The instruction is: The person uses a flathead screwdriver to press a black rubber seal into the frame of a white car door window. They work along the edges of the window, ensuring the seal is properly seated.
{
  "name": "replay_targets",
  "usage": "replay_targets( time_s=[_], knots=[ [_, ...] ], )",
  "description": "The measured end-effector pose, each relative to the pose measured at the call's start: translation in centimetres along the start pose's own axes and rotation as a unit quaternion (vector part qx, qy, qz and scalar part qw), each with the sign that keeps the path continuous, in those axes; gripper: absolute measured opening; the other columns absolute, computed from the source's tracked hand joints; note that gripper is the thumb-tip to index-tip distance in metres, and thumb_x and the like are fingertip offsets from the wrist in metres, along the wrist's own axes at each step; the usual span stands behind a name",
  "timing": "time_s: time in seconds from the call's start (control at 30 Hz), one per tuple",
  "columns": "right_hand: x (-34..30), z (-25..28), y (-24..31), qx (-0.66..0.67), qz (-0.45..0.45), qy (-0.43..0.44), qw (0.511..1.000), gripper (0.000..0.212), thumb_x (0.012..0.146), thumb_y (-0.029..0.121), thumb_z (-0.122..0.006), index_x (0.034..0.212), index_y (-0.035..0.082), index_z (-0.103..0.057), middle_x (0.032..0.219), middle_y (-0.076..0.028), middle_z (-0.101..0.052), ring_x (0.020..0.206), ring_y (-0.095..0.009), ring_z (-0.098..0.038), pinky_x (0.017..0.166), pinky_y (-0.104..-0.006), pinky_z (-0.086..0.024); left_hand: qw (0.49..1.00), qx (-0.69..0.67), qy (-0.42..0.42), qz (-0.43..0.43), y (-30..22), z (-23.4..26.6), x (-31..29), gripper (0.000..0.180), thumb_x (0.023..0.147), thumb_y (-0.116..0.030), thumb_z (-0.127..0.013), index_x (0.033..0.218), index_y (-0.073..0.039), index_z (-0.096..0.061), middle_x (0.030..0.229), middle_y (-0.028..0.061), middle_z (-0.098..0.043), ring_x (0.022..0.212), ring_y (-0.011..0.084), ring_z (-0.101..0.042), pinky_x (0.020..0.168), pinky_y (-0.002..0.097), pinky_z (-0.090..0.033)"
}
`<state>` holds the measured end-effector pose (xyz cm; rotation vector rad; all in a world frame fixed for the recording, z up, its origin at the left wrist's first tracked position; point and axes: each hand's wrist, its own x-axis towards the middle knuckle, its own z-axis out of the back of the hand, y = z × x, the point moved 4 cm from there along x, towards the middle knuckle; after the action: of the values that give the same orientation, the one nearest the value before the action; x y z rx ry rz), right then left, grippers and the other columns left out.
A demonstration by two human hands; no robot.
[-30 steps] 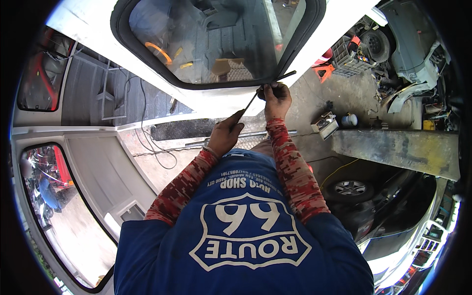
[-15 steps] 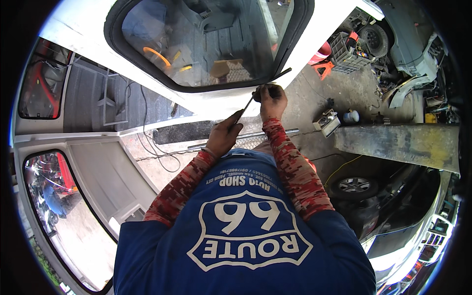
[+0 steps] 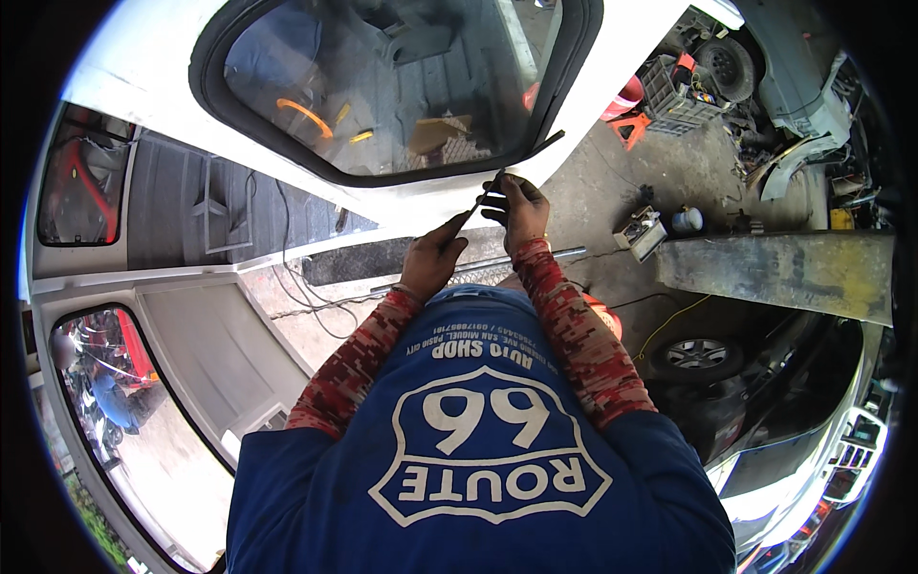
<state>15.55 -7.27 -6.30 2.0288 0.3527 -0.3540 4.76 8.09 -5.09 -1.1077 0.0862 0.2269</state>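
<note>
The person has one left hand point(image 3: 432, 261), one right hand point(image 3: 523, 212), two red-patterned sleeves point(image 3: 569, 320), one blue shirt point(image 3: 483, 359) and one slim dark tool point(image 3: 475, 209), while nearby are three black-edged windows point(image 3: 368, 115), two wheels point(image 3: 703, 354), one grey crate point(image 3: 666, 113), one red bucket point(image 3: 626, 97), one orange stand point(image 3: 628, 128) and one yellow cable point(image 3: 667, 322).

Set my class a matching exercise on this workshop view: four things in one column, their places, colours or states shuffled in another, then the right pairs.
Column one:
1. left hand
2. thin dark rod
3. window seal
4. crate

Column two:
A. black, with rounded corners
B. closed around the rod's lower end
C. grey, in the upper right of the picture
D. slanting up toward the right hand

Right pairs: 1-B, 2-D, 3-A, 4-C
</note>
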Motion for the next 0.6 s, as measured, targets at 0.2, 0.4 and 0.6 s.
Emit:
replay_targets(
  time_s=[0.2, 0.4, 0.6],
  knots=[
    [-0.3, 0.0, 1.2, -0.02, 0.021, 0.0, 1.0, 0.018, 0.098, 0.02, -0.07, 0.105, 0.004, -0.067, 0.092, -0.012, -0.075, 0.075, -0.024, -0.076, 0.06, -0.0321, -0.06, 0.999, -0.032, 0.029, 0.02, -0.5, -0.6, 0.5, 0.044, 0.096, -0.023, -0.066, 0.139, -0.012, -0.062, 0.121, 0.0207, -0.071, 0.111, 0.0328, -0.07, 0.096, 0.0394, -0.053],
    [-0.3, -0.1, 2.2, -0.028, 0.04, 0.014, 0.999, 0.013, 0.099, 0.016, -0.069, 0.105, 0.004, -0.067, 0.092, -0.011, -0.074, 0.075, -0.023, -0.075, 0.059, -0.0308, -0.059, 0.997, -0.059, 0.043, 0.022, -0.3, -1.2, 1.0, 0.044, 0.097, -0.019, -0.065, 0.139, -0.008, -0.062, 0.122, 0.0215, -0.071, 0.113, 0.0291, -0.07, 0.097, 0.0376, -0.052],
    [0.1, -0.6, 2.4, -0.048, 0.052, 0.03, 0.997, 0.007, 0.1, 0.013, -0.065, 0.104, 0.007, -0.063, 0.092, -0.009, -0.073, 0.073, -0.021, -0.074, 0.059, -0.0307, -0.059, 0.992, -0.108, 0.059, 0.004, 0.3, -0.9, 1.4, 0.044, 0.098, -0.018, -0.065, 0.14, -0.005, -0.061, 0.113, 0.0184, -0.074, 0.099, 0.0187, -0.069, 0.09, 0.0336, -0.052]
  ],
)
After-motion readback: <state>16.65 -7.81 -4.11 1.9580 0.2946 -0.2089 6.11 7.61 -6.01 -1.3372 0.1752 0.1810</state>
